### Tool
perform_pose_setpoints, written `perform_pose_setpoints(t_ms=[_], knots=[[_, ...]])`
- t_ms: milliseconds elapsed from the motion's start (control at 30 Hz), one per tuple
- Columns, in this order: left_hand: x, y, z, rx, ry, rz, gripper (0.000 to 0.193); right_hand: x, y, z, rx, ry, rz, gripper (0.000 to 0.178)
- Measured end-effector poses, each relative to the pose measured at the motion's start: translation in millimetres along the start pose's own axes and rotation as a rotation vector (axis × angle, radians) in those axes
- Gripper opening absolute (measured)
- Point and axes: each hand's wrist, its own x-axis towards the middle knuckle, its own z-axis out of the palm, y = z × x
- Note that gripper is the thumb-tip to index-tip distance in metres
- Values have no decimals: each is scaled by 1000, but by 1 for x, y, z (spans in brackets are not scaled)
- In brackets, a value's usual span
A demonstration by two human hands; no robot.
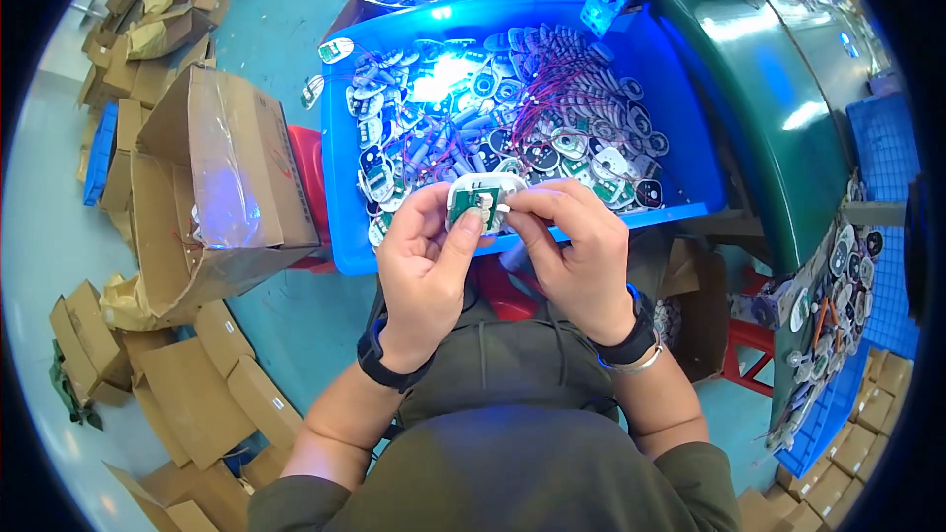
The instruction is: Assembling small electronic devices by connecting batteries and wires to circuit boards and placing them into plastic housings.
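Note:
Over the near edge of a blue plastic bin (340, 227), my left hand (424, 251) grips a white rounded casing with a green circuit board (463, 199) in it. The left thumb presses on the board's face, beside white connector sockets. My right hand (579, 241) is closed in a pinch at the casing's right side, where a small white connector (503, 208) shows at the fingertips. Any wire on it is too small to make out. Below the casing, the bin holds many similar casings (572, 143), boards, grey cylinders and red wires (552, 99).
An open cardboard box (236, 167) stands left of the bin, against a red stool (307, 163). To the right is a green curved surface (749, 108); more parts (838, 276) lie on a table below it. Flattened cardboard (197, 394) covers floor at left.

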Motion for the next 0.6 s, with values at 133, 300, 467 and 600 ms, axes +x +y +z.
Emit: perform_pose_setpoints(t_ms=[133, 300, 467, 600], knots=[[-4, 2, 1, 52, -24, 45, 26, -2, -4, -2, -1, 3, -24, 15], [-5, 1, -2, 68, -27, 66, 26, -1, -7, -8, 78, -72, 74, 13], [-5, 4, -1, 15, -13, 44, 25, -4, -5, -2, 23, -7, -57, 13], [-5, 5, 3, 18, -17, 43, 25, -7, -3, 0, -45, -13, -128, 13]])
